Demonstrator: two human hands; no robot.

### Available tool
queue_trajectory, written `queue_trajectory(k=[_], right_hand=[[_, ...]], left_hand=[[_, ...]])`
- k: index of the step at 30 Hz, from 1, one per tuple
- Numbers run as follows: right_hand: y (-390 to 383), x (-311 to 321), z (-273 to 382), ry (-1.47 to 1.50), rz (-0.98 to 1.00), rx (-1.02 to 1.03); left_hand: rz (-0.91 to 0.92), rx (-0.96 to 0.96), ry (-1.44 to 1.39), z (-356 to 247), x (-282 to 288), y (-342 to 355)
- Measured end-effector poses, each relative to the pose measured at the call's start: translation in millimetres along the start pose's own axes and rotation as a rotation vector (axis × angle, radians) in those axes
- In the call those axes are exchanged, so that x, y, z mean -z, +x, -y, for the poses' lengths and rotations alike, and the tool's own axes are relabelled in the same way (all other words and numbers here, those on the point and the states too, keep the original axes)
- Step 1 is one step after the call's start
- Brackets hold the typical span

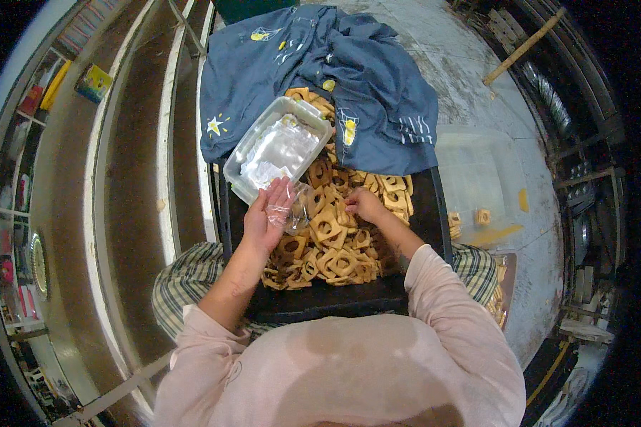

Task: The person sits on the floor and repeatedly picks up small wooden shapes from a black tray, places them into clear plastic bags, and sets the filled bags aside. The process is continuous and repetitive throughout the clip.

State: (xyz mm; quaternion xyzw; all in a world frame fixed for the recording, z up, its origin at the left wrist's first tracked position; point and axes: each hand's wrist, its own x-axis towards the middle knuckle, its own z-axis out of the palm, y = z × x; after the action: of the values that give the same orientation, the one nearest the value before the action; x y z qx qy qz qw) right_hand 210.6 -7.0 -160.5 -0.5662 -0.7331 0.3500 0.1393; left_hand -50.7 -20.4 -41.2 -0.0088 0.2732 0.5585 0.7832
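My left hand [269, 213] is turned palm up with its fingers stretched out, supporting a clear plastic bag [298, 211] that lies over the fingers and hangs to the right. Below it is a heap of tan, squarish biscuit-like pieces [326, 228] with round holes. My right hand [367, 206] reaches into the heap, thumb and fingers pinched; whatever is between the fingertips is hidden. A black tray [285, 306] holds the heap. Beside my left fingertips, a clear plastic tub [236, 160] rests tilted, with crumpled clear plastic inside.
A dark blue cloth [263, 85] with yellow and white prints covers the tray's far end. Right of the tray lies a translucent lidless bin [477, 164] with a few tan pieces. Shelves line the left; dark racks and a wooden stick [527, 44] are at the right.
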Motion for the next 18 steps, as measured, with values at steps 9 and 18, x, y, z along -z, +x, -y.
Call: queue_trajectory(k=[9,18], right_hand=[[-1,3,-12,0.232,0.222,-0.033],[-12,23,25,0.288,0.159,-0.162]], left_hand=[[0.001,-0.07,0.046,1,-4,-3],[0.006,-0.174,0.141,0,-12,-9]])
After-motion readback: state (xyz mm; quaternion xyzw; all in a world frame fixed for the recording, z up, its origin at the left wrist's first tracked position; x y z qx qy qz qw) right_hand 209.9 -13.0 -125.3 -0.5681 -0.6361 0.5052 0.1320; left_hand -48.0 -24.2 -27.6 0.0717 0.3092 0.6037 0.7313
